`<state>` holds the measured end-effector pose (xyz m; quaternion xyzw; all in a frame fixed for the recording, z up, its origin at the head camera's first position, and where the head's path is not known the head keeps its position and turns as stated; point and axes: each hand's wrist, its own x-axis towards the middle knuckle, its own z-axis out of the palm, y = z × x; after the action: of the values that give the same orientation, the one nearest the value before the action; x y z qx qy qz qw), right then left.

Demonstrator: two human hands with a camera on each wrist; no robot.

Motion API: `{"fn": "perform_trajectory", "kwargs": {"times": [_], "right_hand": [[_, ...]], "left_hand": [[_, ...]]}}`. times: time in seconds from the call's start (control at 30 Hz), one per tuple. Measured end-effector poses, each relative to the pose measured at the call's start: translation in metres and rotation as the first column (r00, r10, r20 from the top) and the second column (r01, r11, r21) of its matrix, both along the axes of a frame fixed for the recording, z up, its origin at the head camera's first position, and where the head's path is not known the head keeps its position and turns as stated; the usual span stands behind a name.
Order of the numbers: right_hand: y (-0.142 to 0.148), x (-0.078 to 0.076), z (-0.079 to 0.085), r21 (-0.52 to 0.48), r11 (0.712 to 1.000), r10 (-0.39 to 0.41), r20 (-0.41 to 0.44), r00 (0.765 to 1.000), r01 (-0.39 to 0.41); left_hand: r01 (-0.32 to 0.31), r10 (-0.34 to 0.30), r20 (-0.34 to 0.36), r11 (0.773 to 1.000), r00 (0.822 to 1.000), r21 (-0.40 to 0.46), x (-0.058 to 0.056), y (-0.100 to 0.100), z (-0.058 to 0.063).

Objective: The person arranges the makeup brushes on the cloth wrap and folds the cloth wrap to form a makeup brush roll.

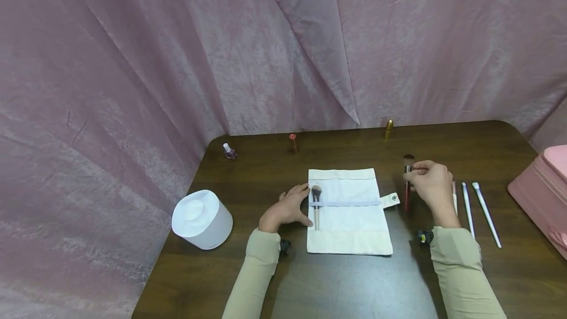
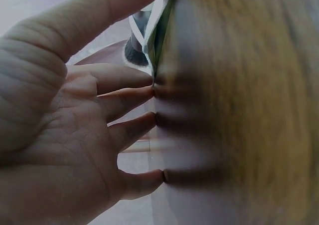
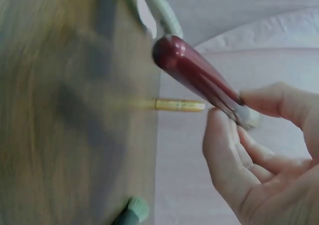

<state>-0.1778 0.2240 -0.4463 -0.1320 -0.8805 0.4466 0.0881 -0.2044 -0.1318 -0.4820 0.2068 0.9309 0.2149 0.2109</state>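
A white fabric brush roll [image 1: 350, 218] lies unfolded on the table, an elastic band across its middle and a snap tab at its right. One makeup brush [image 1: 316, 213] is tucked under the band near the left edge. My left hand [image 1: 289, 209] rests at that edge with fingers spread, fingertips touching down beside the cloth. To the right of the roll, my right hand [image 1: 431, 186] pinches a red-handled makeup brush [image 3: 197, 70] between thumb and fingers, raised off the table. In the head view its dark bristles point toward the curtain.
Right of my right hand lie a white brush [image 1: 487, 215], a second white brush [image 1: 468, 210] and one partly hidden. A pink case [image 1: 542, 191] stands far right, a white round container [image 1: 204, 220] left. Nail polish [image 1: 229, 151], a lipstick [image 1: 294, 143] and a gold tube [image 1: 388, 129] line the back.
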Motion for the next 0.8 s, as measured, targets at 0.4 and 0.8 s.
{"fn": "perform_trajectory", "kwargs": {"times": [0.4, 0.8], "right_hand": [[-0.02, -0.003, 0.012, -0.307, 0.942, -0.176, -0.113, 0.978, 0.134], [-0.055, -0.007, -0.004, -0.389, 0.917, -0.218, -0.296, 0.93, 0.091]], "left_hand": [[-0.007, 0.007, -0.005, 1.0, 1.0, -0.005, -0.001, 0.001, 0.0], [0.003, -0.003, 0.003, 1.0, 1.0, -0.006, -0.001, 0.0, 0.0]]}}
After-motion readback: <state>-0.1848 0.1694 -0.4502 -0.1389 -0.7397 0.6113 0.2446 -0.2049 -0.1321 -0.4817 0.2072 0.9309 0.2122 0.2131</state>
